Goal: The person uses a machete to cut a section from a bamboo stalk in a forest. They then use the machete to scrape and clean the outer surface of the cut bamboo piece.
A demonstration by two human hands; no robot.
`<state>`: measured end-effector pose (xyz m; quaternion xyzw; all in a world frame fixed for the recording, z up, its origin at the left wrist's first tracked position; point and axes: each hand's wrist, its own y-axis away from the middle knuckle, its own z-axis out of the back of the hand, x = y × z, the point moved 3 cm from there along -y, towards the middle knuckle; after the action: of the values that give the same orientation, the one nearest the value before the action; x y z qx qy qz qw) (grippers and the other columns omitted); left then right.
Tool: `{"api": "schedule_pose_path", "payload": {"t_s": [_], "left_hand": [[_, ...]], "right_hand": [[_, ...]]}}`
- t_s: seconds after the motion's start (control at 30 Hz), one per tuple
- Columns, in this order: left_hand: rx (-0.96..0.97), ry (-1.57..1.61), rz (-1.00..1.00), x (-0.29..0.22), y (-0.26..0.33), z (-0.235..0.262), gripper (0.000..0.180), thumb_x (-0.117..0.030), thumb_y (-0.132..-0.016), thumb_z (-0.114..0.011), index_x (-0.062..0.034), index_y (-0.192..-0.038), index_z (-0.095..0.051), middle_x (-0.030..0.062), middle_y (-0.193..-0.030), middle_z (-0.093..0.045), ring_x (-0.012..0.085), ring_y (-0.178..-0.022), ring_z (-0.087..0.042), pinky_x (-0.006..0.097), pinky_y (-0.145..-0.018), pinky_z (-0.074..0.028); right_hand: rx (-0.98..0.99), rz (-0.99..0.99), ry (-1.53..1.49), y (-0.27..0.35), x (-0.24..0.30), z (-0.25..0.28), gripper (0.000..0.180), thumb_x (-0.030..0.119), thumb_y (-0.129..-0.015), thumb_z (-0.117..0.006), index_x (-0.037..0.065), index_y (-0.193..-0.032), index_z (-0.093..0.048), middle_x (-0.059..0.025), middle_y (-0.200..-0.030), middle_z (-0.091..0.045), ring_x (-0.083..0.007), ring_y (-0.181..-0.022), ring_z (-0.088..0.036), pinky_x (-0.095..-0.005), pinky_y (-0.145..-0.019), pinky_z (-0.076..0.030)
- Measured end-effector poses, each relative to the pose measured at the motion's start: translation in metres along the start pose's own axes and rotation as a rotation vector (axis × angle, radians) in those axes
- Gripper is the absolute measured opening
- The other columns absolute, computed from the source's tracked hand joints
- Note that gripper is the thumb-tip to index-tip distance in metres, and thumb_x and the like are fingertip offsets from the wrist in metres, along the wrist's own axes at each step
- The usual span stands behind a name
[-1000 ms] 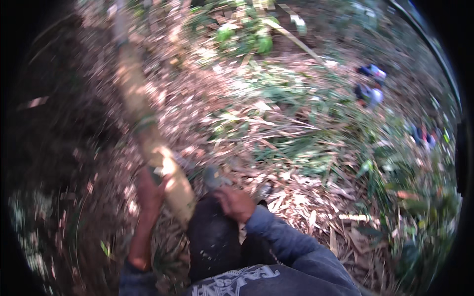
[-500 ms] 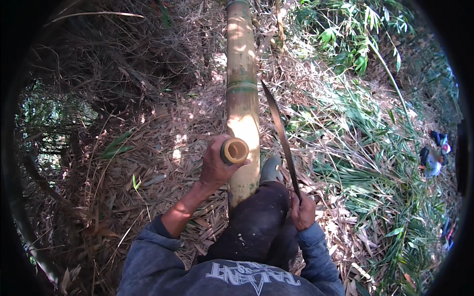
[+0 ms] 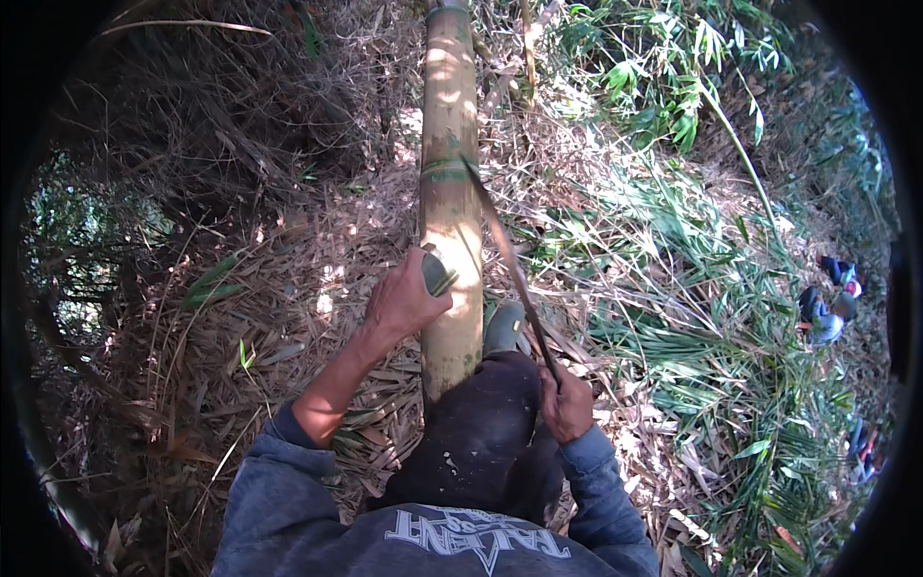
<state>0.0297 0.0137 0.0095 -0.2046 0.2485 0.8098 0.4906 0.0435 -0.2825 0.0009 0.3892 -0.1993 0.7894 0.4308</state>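
Observation:
A thick yellow-green bamboo pole (image 3: 449,106) runs away from me, up the middle of the view. Over its sunlit near part, my left hand (image 3: 396,300) is closed round a short green bamboo section (image 3: 438,273), which is tilted so that its hollow does not show. My right hand (image 3: 567,404) grips a machete (image 3: 508,252) by its lower end; the handle is mostly hidden in the fingers. The long dark blade slants up and left, its tip overlapping the pole's right edge near a green node ring. Whether the tip touches the pole I cannot tell.
My dark-trousered leg (image 3: 486,409) rests against the pole's near end, with a grey-green boot (image 3: 503,329) beside it. Dry leaves (image 3: 288,317) and cut green foliage (image 3: 625,337) cover the ground. Another person (image 3: 827,313) is low down at the far right. Tangled dry brush (image 3: 260,115) stands at the left.
My left hand has turned the bamboo section, so its open round end no longer faces up. The machete has shifted left, bringing its tip over the pole's edge. The whole view has shifted slightly.

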Motion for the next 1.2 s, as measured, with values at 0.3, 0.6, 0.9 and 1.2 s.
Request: {"api": "schedule_pose_path", "payload": {"t_s": [0.3, 0.6, 0.9, 1.2], "left_hand": [[0.18, 0.003, 0.108, -0.003, -0.015, 0.004, 0.074, -0.035, -0.071, -0.071, 0.0096, -0.123, -0.043, 0.0321, -0.098, -0.065, 0.0455, -0.095, -0.064, 0.048, -0.086, -0.051], [0.166, -0.035, 0.107, 0.0, -0.016, 0.0, 0.066, -0.032, -0.069, -0.073, 0.0058, -0.115, -0.043, 0.0286, -0.091, -0.064, 0.0434, -0.084, -0.065, 0.047, -0.075, -0.052], [0.171, -0.044, 0.099, -0.009, -0.015, 0.006, 0.065, -0.032, -0.071, -0.074, 0.0048, -0.115, -0.044, 0.0281, -0.091, -0.065, 0.0442, -0.086, -0.065, 0.048, -0.077, -0.051], [0.178, -0.006, 0.142, 0.003, -0.018, 0.0, 0.075, -0.036, -0.071, -0.076, 0.0064, -0.123, -0.044, 0.0272, -0.099, -0.065, 0.0405, -0.092, -0.066, 0.045, -0.081, -0.052]], "right_hand": [[0.075, 0.077, 0.032, -0.044, 0.007, -0.022, 0.008, 0.011, -0.09, -0.062, 0.003, -0.09, -0.062, -0.0201, -0.072, -0.062, -0.0403, -0.061, -0.061, -0.0466, -0.053, -0.047], [0.188, 0.106, 0.184, -0.051, 0.001, -0.027, 0.009, 0.012, -0.091, -0.062, 0.003, -0.093, -0.062, -0.0196, -0.076, -0.064, -0.0385, -0.06, -0.062, -0.0448, -0.051, -0.048], [0.111, 0.108, 0.105, -0.047, 0.005, -0.029, 0.011, 0.011, -0.09, -0.063, 0.004, -0.086, -0.057, -0.0191, -0.07, -0.06, -0.0387, -0.059, -0.061, -0.0461, -0.05, -0.047], [0.018, 0.18, -0.009, -0.044, 0.019, -0.02, 0.006, 0.007, -0.089, -0.062, 0.003, -0.089, -0.058, -0.0178, -0.071, -0.06, -0.0383, -0.059, -0.061, -0.0453, -0.05, -0.047]]}}
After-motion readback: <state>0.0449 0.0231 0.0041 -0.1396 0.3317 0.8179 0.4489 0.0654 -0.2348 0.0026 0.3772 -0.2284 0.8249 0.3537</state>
